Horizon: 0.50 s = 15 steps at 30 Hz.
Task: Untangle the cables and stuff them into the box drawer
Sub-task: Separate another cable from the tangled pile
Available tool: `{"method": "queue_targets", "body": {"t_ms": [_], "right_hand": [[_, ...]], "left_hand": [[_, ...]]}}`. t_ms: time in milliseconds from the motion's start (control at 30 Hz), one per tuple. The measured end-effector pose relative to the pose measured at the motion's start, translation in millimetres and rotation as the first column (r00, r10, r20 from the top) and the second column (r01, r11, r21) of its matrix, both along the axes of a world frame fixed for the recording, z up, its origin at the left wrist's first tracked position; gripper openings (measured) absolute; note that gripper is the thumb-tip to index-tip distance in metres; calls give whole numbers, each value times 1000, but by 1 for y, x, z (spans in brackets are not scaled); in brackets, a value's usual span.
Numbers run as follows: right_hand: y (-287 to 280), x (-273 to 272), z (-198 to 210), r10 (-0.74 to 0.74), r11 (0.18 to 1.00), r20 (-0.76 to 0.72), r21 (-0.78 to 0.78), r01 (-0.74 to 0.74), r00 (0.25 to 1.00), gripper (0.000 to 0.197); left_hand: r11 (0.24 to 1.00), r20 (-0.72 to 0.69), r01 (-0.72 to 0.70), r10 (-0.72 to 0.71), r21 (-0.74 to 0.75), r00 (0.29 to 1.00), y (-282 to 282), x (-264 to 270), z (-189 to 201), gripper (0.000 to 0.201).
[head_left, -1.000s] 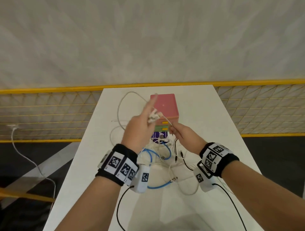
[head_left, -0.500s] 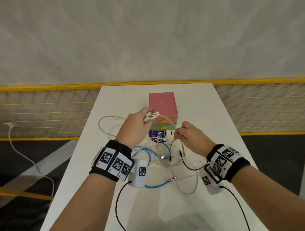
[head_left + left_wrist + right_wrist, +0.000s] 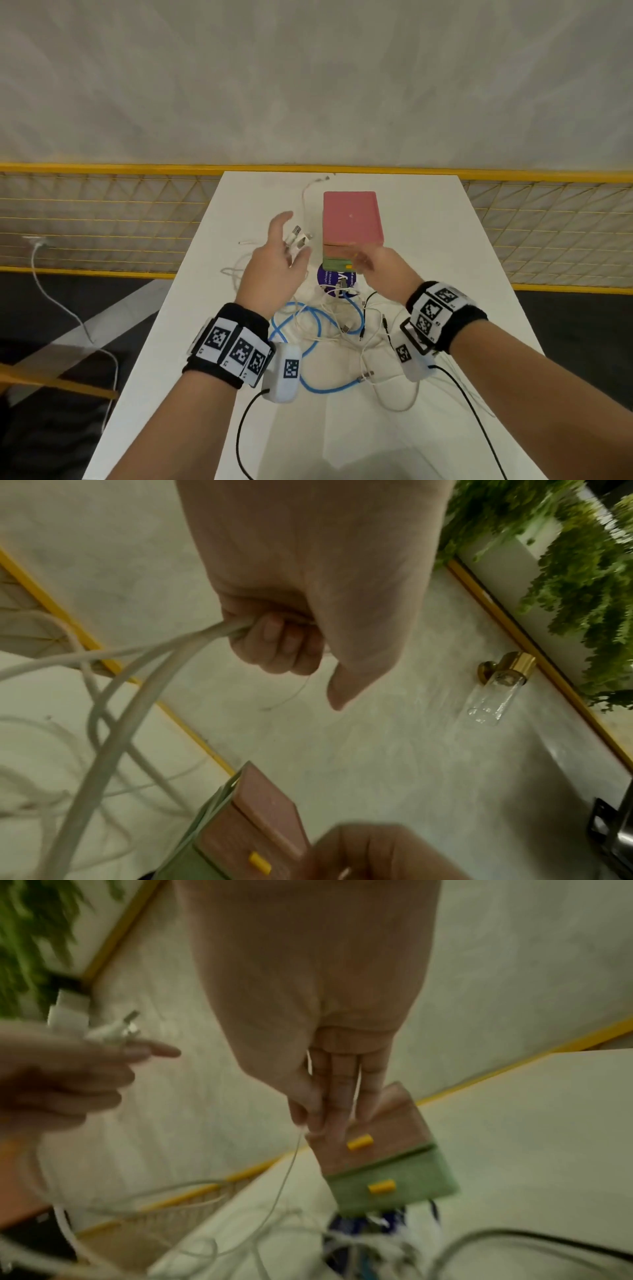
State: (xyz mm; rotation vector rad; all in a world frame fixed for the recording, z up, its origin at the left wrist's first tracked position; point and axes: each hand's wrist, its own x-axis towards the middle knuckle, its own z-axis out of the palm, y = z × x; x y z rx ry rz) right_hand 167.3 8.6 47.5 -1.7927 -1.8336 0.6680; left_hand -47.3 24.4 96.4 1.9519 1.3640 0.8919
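Head view: L hand (image 3: 274,270) is raised over the white worktop (image 3: 428,240), left of the box (image 3: 351,219), w/ white cables (image 3: 303,240) bunched in its grip, USB plugs sticking out past the fingers, thumb and index spread; prob. lifted so the white strands pull up and away from the tangle. R hand (image 3: 383,270) sits at the box front, blurred, covering the upper drawer, so its grip can't be read here. The tangle (image 3: 329,329) of blue, white and thin black leads lies on the worktop just in front of the box, between the wrists; a purple sticker (image 3: 329,275) shows under it. One white lead trails off past the box toward the far edge. Left wrist view: lower fingers (image 3: 277,645) curl round several white strands, which fan down to the worktop; index points free. Box corner w/ a yellow handle (image 3: 259,862) is below. Right wrist view: thumb and fingers (image 3: 337,1096) pressed together, pinching a thin white wire (image 3: 284,1175) just above the pink drawer (image 3: 373,1139); green drawer (image 3: 390,1185) under it. Both drawers look closed, so nothing is stowed yet. Judgement: still sorting; the pinch anchors one strand while the other hand draws its bundle clear.
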Motion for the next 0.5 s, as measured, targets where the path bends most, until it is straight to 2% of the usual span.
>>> {"method": "queue_targets", "body": {"t_ms": [67, 133, 200, 367, 433, 500], "right_hand": [[-5, 8, -27, 47, 988, 213, -151, -14, 976, 29], [-9, 14, -49, 122, 948, 321, -318, -14, 939, 34], [-12, 16, -65, 181, 919, 334, -392, -39, 925, 42], [-11, 13, -88, 256, 919, 293, -370, -138, 921, 53], [-8, 13, -91, 279, 904, 337, -409, -127, 899, 50], [-6, 11, -87, 292, 894, 402, -437, -99, 868, 38]], "left_hand": [[998, 10, 32, -31, -47, 999, -1, 2, -12, 36], [995, 10, 49, -48, -81, 999, -2, 4, -21, 28], [992, -6, 63, -65, -111, 998, -1, 6, -28, 27], [990, 1, 72, -72, -118, 997, 0, 10, -34, 26], [992, -3, 64, -64, -108, 998, 0, 10, -34, 28], [993, -3, 55, -55, -107, 998, -1, 10, -34, 31]]}}
